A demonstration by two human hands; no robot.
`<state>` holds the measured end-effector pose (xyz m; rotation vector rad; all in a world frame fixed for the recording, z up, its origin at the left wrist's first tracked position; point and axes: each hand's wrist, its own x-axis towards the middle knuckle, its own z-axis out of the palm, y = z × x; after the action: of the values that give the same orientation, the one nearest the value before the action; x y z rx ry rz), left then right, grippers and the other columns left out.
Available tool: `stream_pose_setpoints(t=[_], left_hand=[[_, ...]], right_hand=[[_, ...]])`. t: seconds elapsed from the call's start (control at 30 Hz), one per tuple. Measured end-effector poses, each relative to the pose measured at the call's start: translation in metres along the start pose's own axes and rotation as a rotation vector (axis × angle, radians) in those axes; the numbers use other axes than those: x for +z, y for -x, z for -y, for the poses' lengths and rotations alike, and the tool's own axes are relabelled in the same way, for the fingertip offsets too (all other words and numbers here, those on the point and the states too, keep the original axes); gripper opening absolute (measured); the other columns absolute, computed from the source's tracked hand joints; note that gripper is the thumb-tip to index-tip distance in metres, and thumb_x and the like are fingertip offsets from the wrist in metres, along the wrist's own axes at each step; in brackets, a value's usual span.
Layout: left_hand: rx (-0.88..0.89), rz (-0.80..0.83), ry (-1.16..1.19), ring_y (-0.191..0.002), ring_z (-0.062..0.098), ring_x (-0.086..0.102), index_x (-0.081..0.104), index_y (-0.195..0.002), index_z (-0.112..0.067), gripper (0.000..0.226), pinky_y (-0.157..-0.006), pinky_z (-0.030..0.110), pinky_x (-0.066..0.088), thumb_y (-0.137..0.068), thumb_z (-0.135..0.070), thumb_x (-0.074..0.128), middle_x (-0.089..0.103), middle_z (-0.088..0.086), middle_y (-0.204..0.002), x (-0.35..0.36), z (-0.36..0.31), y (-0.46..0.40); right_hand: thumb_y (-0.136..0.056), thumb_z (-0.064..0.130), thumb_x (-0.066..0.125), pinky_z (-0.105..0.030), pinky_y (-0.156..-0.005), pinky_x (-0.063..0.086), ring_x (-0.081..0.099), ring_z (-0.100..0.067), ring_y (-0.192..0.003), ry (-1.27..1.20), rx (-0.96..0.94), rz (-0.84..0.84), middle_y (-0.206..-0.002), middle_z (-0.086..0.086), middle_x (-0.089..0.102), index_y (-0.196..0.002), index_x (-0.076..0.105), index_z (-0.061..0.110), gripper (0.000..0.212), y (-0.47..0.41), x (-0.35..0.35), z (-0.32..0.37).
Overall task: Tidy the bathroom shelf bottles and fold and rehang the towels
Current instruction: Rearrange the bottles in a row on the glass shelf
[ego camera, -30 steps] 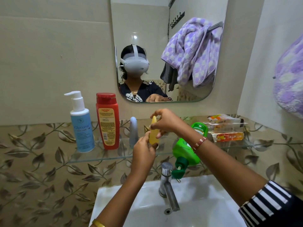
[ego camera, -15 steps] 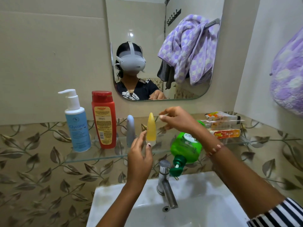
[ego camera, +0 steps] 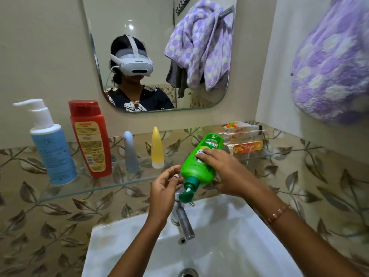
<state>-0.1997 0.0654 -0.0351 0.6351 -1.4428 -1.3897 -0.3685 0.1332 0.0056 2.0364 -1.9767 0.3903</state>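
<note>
Since the earlier frame we have let go of the yellow tube [ego camera: 157, 148], which now stands upright on the glass shelf [ego camera: 83, 188] beside the grey tube [ego camera: 130, 152], and both hands have shifted to the green pump bottle [ego camera: 201, 162]. That bottle lies tilted, its pump head hanging off the shelf edge over the tap [ego camera: 182, 220] and sink [ego camera: 229, 236]. Our right hand [ego camera: 225, 172] grips its body, fingers curled over the label; our left hand [ego camera: 166, 186] hovers beside the pump, fingers loosely spread, holding nothing. Progress, as we judge it: blue pump bottle [ego camera: 54, 152], red bottle [ego camera: 90, 140] and both tubes stand in a row; the green bottle and the stacked packets [ego camera: 243, 140] at the right end remain. The purple towel [ego camera: 335, 64] hangs bunched, not yet folded. Its rail is cut off at the frame edge, and a darker cloth shows only in the mirror [ego camera: 159, 21]. Packet labels are unreadable.
</note>
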Motion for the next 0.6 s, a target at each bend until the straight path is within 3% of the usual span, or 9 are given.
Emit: stream_pose_setpoints(t=[0.07, 0.13, 0.27, 0.37, 0.5, 0.6], left_hand=[[-0.037, 0.017, 0.030, -0.073, 0.006, 0.067, 0.063, -0.096, -0.020, 0.029, -0.061, 0.014, 0.053, -0.091, 0.001, 0.043, 0.068, 0.001, -0.093, 0.002, -0.002, -0.001], [-0.064, 0.020, 0.053, -0.071, 0.005, 0.066, 0.063, -0.096, -0.022, 0.030, -0.060, 0.015, 0.053, -0.091, 0.000, 0.044, 0.068, -0.001, -0.093, 0.003, -0.004, -0.002], [-0.082, 0.025, 0.103, -0.072, 0.005, 0.067, 0.064, -0.102, -0.020, 0.030, -0.061, 0.015, 0.054, -0.091, 0.001, 0.044, 0.069, -0.001, -0.093, 0.002, -0.006, -0.002], [-0.063, 0.052, 0.205, -0.074, 0.005, 0.069, 0.064, -0.103, -0.016, 0.031, -0.060, 0.014, 0.053, -0.090, 0.002, 0.044, 0.072, -0.003, -0.090, 0.002, -0.010, -0.004], [0.080, 0.109, 0.218, -0.095, 0.005, 0.066, 0.063, -0.105, -0.022, 0.034, -0.075, 0.015, 0.053, -0.090, 0.000, 0.043, 0.073, -0.012, -0.099, 0.006, -0.025, -0.010], [0.184, 0.155, 0.155, -0.110, 0.006, 0.060, 0.059, -0.111, -0.029, 0.040, -0.091, 0.020, 0.049, -0.092, 0.001, 0.041, 0.064, -0.007, -0.117, 0.014, -0.038, -0.016]], right_hand=[[-0.073, 0.024, 0.073, -0.038, -0.110, 0.025, 0.030, -0.023, -0.134, 0.089, -0.024, -0.051, -0.148, -0.005, 0.032, -0.141, 0.030, 0.020, 0.081, -0.003, 0.007, 0.004], [-0.068, 0.021, 0.075, -0.043, -0.105, 0.034, 0.040, -0.030, -0.128, 0.101, -0.039, -0.108, -0.141, -0.013, 0.043, -0.136, 0.041, 0.013, 0.076, -0.005, 0.006, 0.009], [-0.050, 0.014, 0.084, -0.046, -0.078, 0.054, 0.062, -0.037, -0.101, 0.131, -0.086, -0.209, -0.116, -0.020, 0.063, -0.117, 0.059, 0.003, 0.072, -0.005, 0.001, 0.011], [-0.053, 0.013, 0.081, -0.047, -0.079, 0.055, 0.062, -0.036, -0.101, 0.135, -0.100, -0.265, -0.115, -0.020, 0.064, -0.119, 0.058, 0.002, 0.070, -0.008, 0.000, 0.009], [-0.067, 0.016, 0.074, -0.041, -0.086, 0.053, 0.063, -0.034, -0.099, -0.032, -0.075, -0.406, -0.113, -0.018, 0.065, -0.121, 0.056, 0.000, 0.059, -0.017, -0.009, 0.007], [-0.076, 0.026, 0.068, -0.029, -0.070, 0.050, 0.066, -0.030, -0.082, -0.151, -0.033, -0.517, -0.097, -0.015, 0.069, -0.110, 0.059, 0.001, 0.044, -0.028, -0.024, 0.014]])
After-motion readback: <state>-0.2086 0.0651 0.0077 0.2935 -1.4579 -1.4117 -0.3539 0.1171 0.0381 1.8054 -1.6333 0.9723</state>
